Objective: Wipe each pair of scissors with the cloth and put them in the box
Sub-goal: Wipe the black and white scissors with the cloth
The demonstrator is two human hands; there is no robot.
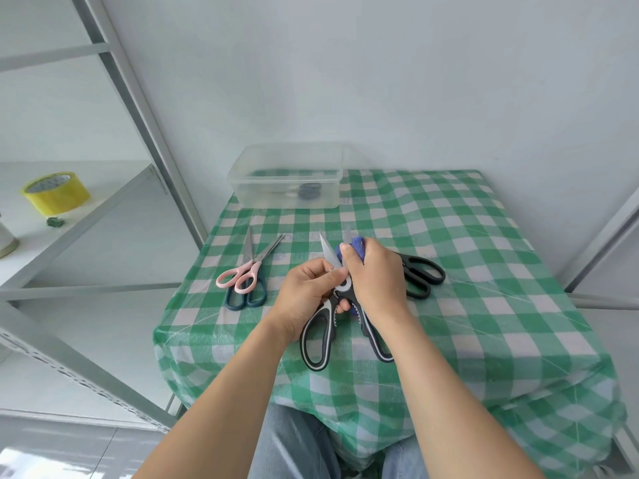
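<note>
My left hand [307, 295] grips black-and-white kitchen scissors [320, 337] near the pivot, blades spread and pointing away from me. My right hand [375, 274] holds a blue cloth [358, 247] wrapped round the right blade. Pink-handled scissors [242, 274] lie across dark-blue-handled scissors [247, 299] to the left on the table. Black-handled scissors [422, 274] lie to the right, partly behind my right hand. A clear plastic box [287, 174] stands at the table's far left with dark-handled scissors [309, 193] inside.
The table wears a green-and-white checked cloth [466, 271]. A metal shelf [69, 216] on the left carries a yellow tape roll [55, 191]. White walls close off the back. My knees in jeans [294, 444] sit under the near edge.
</note>
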